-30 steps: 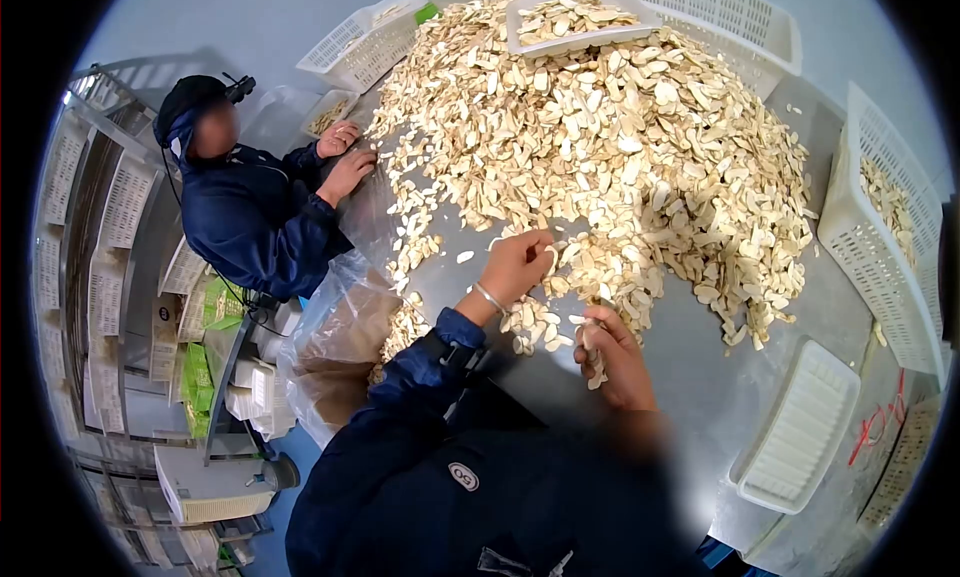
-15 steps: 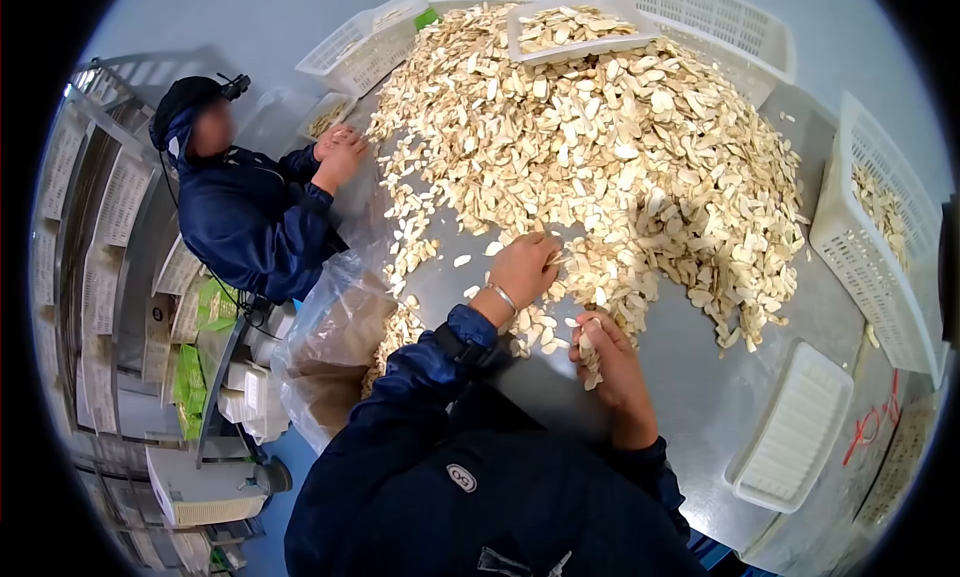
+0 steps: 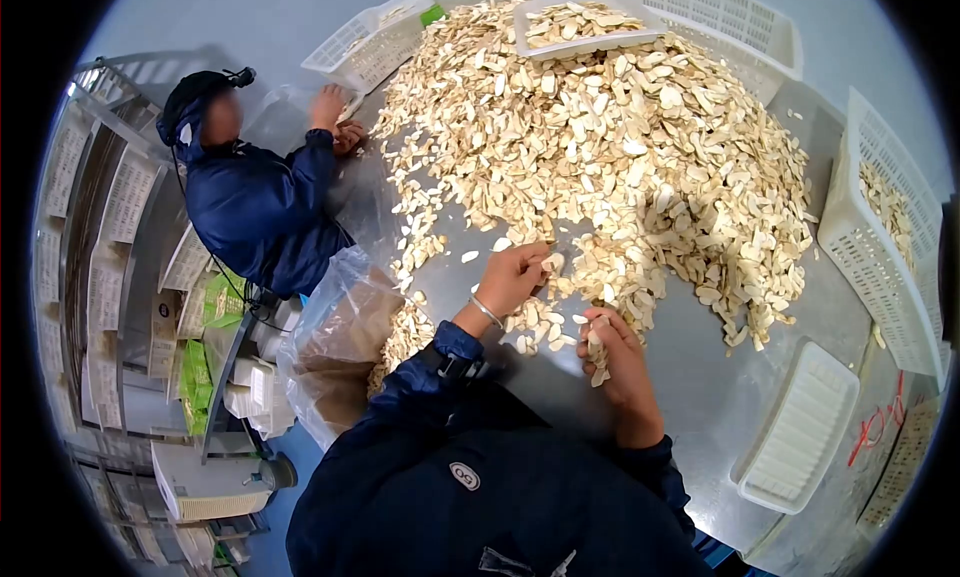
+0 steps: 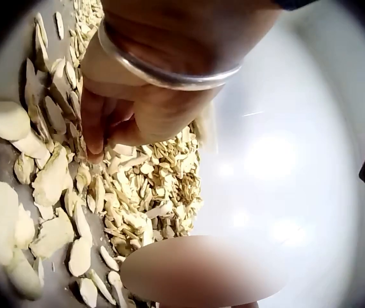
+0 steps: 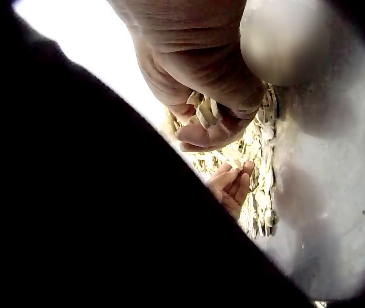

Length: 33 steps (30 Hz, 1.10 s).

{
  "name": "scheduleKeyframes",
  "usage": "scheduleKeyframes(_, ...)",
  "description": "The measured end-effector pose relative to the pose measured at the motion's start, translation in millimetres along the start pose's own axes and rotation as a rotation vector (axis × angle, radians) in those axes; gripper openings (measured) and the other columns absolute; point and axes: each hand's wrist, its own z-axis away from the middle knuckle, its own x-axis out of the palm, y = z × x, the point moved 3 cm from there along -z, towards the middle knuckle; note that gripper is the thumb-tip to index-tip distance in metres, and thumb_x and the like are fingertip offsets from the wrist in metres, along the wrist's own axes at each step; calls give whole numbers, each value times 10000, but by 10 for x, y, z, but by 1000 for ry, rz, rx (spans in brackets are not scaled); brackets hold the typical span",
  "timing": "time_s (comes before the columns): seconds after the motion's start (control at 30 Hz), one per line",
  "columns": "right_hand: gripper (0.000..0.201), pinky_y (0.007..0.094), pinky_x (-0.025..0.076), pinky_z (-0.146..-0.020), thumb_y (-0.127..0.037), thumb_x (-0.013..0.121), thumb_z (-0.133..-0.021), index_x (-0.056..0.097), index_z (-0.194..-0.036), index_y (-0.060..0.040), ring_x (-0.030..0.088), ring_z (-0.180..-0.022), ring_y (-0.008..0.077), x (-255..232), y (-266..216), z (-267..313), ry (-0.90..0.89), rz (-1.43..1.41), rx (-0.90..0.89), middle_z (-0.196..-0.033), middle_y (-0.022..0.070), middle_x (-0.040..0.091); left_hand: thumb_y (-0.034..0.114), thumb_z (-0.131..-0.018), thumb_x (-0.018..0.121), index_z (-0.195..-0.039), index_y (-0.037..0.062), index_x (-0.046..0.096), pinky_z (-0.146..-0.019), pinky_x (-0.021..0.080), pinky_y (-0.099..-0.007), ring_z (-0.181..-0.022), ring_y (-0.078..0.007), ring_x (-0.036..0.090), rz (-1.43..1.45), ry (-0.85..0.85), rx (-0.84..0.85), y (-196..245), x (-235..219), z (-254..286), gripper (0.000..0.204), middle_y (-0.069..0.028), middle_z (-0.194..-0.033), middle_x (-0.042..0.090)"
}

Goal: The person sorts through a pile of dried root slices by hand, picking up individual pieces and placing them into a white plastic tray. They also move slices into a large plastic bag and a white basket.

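Observation:
A big heap of pale dried slices [image 3: 600,147] covers the metal table. At its near edge, in the head view, my left hand [image 3: 508,279] pinches a pale slice [image 3: 552,263] between thumb and fingers. The left wrist view has that hand [image 4: 140,112] low over scattered slices [image 4: 52,173], fingertips right among them. My right hand [image 3: 620,362] is curled round a small bunch of slices [image 3: 598,352], close to the front of the heap. From the right wrist, slices [image 5: 205,110] stick out between the thumb and curled fingers of this hand [image 5: 201,77].
A white tray [image 3: 590,49] with slices sits on the heap. White perforated baskets [image 3: 880,247] stand at the right and back. An empty ribbed tray [image 3: 800,427] and red ties [image 3: 877,427] lie right. Another person [image 3: 260,197] works at left beside a plastic bag [image 3: 330,347].
My left hand has drawn slightly back from the heap, a slice now showing at its fingertips. My right hand keeps its bunch. The other person's hands have moved apart, one reaching toward the back.

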Motion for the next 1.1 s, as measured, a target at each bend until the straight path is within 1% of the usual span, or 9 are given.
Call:
scheduleKeyframes(0.2, 219, 230, 447, -546, -233, 580, -1015, 614, -1179, -91, 614, -727, 106, -1, 10, -6, 3, -12, -21, -842, 11, 599, 57, -976, 640, -1217, -57, 628, -716, 558, -236, -831, -92, 690, 187, 31, 31, -200, -50, 11, 267, -43, -958, 712)
scheduleKeyframes(0.27, 226, 229, 444, -546, -245, 583, -1017, 613, -1180, -92, 612, -723, 104, -20, 35, -26, 8, -12, -19, -835, 10, 600, 55, -964, 662, -1192, -49, 628, -705, 551, -231, -808, -85, 680, 232, -37, 5, -194, -62, 27, 253, -43, -946, 712)
scheduleKeyframes(0.4, 232, 231, 449, -550, -269, 594, -1017, 613, -1166, -93, 619, -727, 97, -27, 34, -35, 27, 36, -16, -844, 0, 605, 72, -960, 688, -1153, -15, 640, -685, 538, -229, -787, -73, 660, 374, -101, -106, 43, 19, 175, 217, -36, -927, 714)
scheduleKeyframes(0.63, 184, 230, 458, -538, -249, 620, -1004, 617, -1103, -94, 639, -741, 87, 94, -47, 25, 59, 75, -44, -886, -14, 629, 135, -980, 689, -1138, 8, 648, -723, 545, -235, -828, -64, 651, 403, -509, -140, 414, 214, 564, 207, -18, -967, 703)
scheduleKeyframes(0.8, 161, 215, 436, -500, -213, 623, -999, 614, -1101, -90, 633, -691, 85, -24, 2, -9, 65, 0, -71, -880, -12, 629, 125, -980, 673, -1092, 8, 670, -711, 531, -224, -797, -50, 640, 139, -310, -104, 62, -26, 520, 162, -3, -899, 707)
scheduleKeyframes(0.93, 185, 225, 438, -458, -199, 629, -999, 602, -1135, -76, 629, -663, 88, -120, -256, 136, 278, 140, -189, -871, 10, 637, 130, -983, 658, -1045, 11, 678, -676, 511, -217, -759, -19, 614, -6, -81, -84, -157, -256, 426, 136, 13, -832, 699)
scheduleKeyframes(0.97, 212, 236, 444, -429, -197, 629, -1002, 595, -1169, -72, 627, -647, 92, -228, -360, 230, 374, 230, -228, -868, 15, 630, 146, -957, 666, -1033, 20, 676, -670, 527, -270, -726, -108, 655, -146, -51, 11, -109, -326, 341, 148, -26, -841, 714)
scheduleKeyframes(1.07, 317, 223, 460, -486, -199, 633, -1000, 584, -1270, -41, 636, -673, 95, -648, -745, 692, 686, 541, -572, -868, 46, 657, 163, -906, 680, -1041, 35, 675, -750, 551, -356, -823, -275, 683, -624, 172, 230, 198, -419, 131, 187, -88, -899, 710)
scheduleKeyframes(1.1, 330, 212, 459, -508, -190, 639, -996, 587, -1283, -37, 634, -670, 89, -797, -892, 890, 807, 642, -718, -849, 53, 664, 187, -855, 697, -1060, 57, 680, -848, 536, -434, -987, -391, 638, -614, 213, 309, 136, -404, 25, 243, -146, -1012, 677)
